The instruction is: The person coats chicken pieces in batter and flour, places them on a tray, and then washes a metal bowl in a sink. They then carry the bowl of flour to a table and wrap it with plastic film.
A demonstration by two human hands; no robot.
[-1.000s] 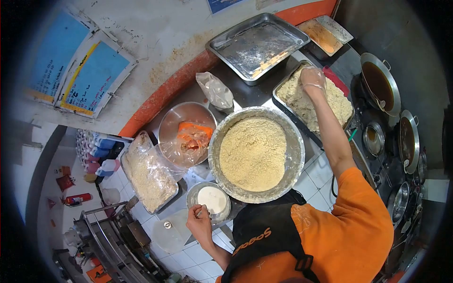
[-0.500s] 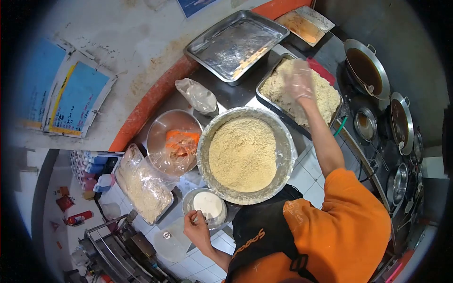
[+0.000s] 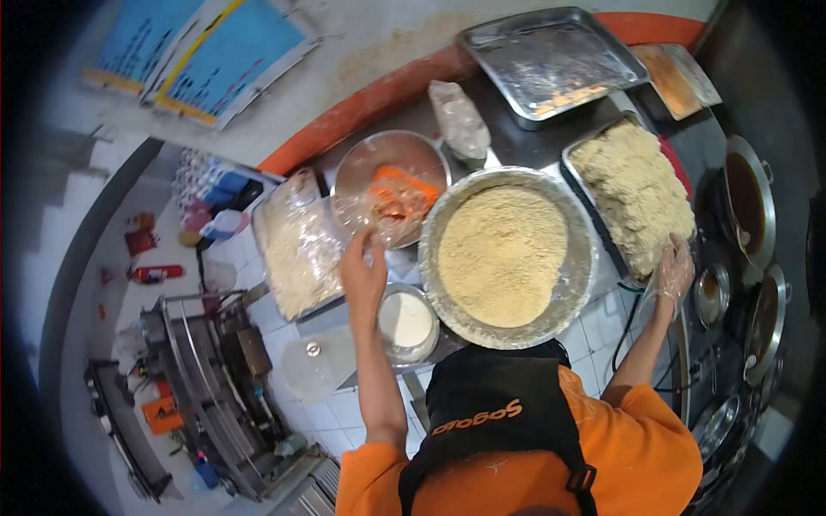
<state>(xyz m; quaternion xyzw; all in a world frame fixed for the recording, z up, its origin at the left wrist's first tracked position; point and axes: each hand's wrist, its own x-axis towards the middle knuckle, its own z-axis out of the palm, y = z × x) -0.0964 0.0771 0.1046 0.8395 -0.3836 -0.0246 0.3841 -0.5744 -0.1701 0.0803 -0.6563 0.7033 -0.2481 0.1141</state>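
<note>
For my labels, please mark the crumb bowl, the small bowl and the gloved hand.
crumb bowl (image 3: 582, 267): head view, right wall
small bowl (image 3: 416, 353): head view, lower rim
gloved hand (image 3: 675, 271): head view, middle

- The left hand (image 3: 363, 273), earlier at the rim of the small bowl of white batter (image 3: 407, 320), has risen clear of it; its fingers now reach the edge of the clear plastic bag (image 3: 391, 202) lying in the steel bowl (image 3: 379, 153).
- The gloved right hand (image 3: 674, 271), earlier over the far part of the tray of crumbed pieces (image 3: 632, 193), has drawn back to the tray's near corner.
- The head view has swung left; everything on the counter sits further right in the frame.
</note>
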